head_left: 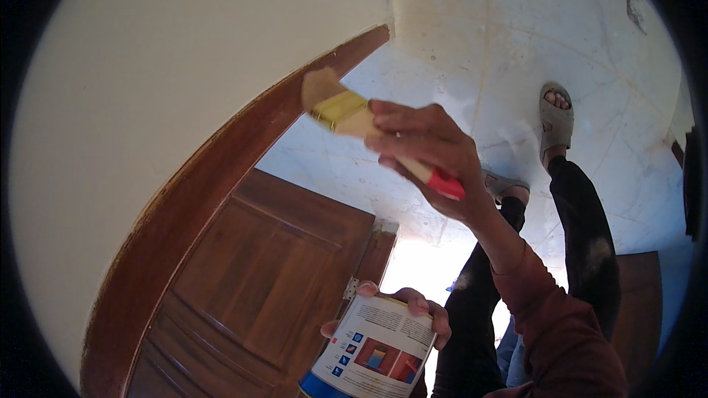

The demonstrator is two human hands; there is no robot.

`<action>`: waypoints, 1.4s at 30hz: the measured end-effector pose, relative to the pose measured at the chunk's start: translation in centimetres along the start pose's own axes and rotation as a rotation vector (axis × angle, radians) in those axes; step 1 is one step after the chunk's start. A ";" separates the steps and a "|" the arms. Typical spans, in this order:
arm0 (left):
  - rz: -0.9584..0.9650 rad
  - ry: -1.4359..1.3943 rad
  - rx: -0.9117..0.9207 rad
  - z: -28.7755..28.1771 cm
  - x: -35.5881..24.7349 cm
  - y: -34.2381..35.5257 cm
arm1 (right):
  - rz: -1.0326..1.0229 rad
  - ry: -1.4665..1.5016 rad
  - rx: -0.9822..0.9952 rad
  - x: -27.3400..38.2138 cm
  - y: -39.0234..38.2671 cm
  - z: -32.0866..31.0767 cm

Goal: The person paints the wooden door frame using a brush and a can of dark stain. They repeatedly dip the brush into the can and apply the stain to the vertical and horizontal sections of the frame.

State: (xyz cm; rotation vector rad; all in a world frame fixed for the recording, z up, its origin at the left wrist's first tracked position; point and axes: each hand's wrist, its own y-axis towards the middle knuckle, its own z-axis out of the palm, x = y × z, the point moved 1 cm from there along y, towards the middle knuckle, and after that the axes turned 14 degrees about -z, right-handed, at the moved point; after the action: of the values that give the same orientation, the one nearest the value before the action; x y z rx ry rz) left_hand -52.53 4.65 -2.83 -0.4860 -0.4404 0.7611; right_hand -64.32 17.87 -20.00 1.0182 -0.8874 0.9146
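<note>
My right hand grips a paintbrush by its pale wooden handle, which has a red end. A yellow band holds the light bristles, which overlap the upper part of the brown wooden door frame; I cannot tell whether they touch it. Down at the lower middle, my left hand is wrapped around a can with a white and blue label and small pictures. The can's inside is hidden from view.
A panelled brown door stands beside the frame, with a hinge at its edge. A cream wall lies left. My sandalled feet are on pale, stained floor tiles. Bright light enters below.
</note>
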 end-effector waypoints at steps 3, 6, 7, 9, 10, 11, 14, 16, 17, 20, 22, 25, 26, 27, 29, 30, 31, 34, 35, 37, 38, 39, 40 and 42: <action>-0.017 0.023 -0.013 -0.1 -0.2 -0.4 | -0.036 0.032 0.000 -0.8 -0.2 -1.0; 0.032 0.002 -0.005 -0.9 0.2 -0.7 | 0.035 0.040 -0.063 -5.2 -1.1 -2.4; 0.024 0.005 0.007 -1.2 0.1 -0.8 | 0.062 0.047 -0.068 -6.7 -1.3 -2.8; 0.021 0.016 0.050 -1.9 0.1 -0.8 | 0.062 0.001 -0.035 -9.1 -1.7 -3.3; 0.023 0.023 0.083 -2.5 0.2 -0.6 | 0.062 -0.020 -0.018 -10.1 -1.8 -3.5; 0.031 0.024 0.114 -2.7 0.4 -0.4 | 0.073 -0.035 -0.030 -10.9 -1.7 -3.8; 0.053 0.016 0.092 -3.1 0.9 -1.0 | 0.161 -0.068 0.018 -11.6 -1.9 -4.5; 0.055 0.001 0.105 -3.0 1.0 -0.8 | 0.180 -0.087 0.015 -10.1 -1.5 -3.9; 0.057 -0.012 0.113 -2.7 1.0 -0.6 | 0.192 -0.095 0.016 -8.6 -1.1 -3.3; 0.049 -0.034 0.153 -2.9 0.9 -0.5 | 0.147 -0.004 -0.003 -4.7 0.0 -1.1; 0.025 -0.092 0.191 -2.1 0.5 -0.1 | 0.114 0.051 -0.013 -2.1 1.0 0.1; 0.018 -0.087 0.181 -2.3 0.7 0.1 | 0.039 0.150 0.010 0.9 2.2 1.6; 0.023 -0.083 0.095 -1.5 0.9 -0.7 | 0.014 0.148 0.056 1.8 2.7 1.7; 0.026 -0.080 0.009 -0.9 1.0 -1.2 | 0.002 0.177 0.048 2.5 3.0 2.1; 0.025 -0.059 -0.069 0.1 0.6 -0.9 | -0.031 0.236 0.023 3.5 3.4 3.1; 0.048 -0.049 -0.071 0.3 0.7 -0.6 | -0.051 0.265 0.010 4.0 3.5 3.5; 0.078 -0.040 -0.069 0.2 0.7 -0.5 | 0.008 0.358 -0.011 5.1 3.8 3.9; 0.170 -0.036 0.002 -0.4 1.2 0.3 | -0.065 0.470 0.044 5.8 4.4 3.8; 0.164 -0.049 -0.002 -0.3 1.3 0.3 | -0.072 0.514 0.045 5.9 4.3 3.6; 0.154 -0.075 -0.012 0.0 1.4 0.1 | -0.061 0.533 0.008 4.1 4.2 3.1; 0.148 -0.084 -0.015 0.1 1.2 0.1 | -0.056 0.465 -0.039 2.6 3.9 2.7; 0.132 -0.083 -0.001 -0.1 1.0 0.1 | -0.050 0.396 -0.082 1.3 3.6 2.4; 0.119 -0.079 0.007 -0.2 0.9 0.3 | -0.042 0.321 -0.063 -0.8 3.1 1.8; 0.078 -0.054 0.051 -0.8 0.2 0.6 | 0.049 0.282 -0.122 -4.0 1.7 0.9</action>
State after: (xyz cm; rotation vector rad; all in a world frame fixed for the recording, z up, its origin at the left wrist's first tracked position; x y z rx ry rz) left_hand -52.28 4.97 -3.75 -0.4373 -0.4531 0.8604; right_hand -67.42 16.60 -22.91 0.7439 -0.7230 1.0043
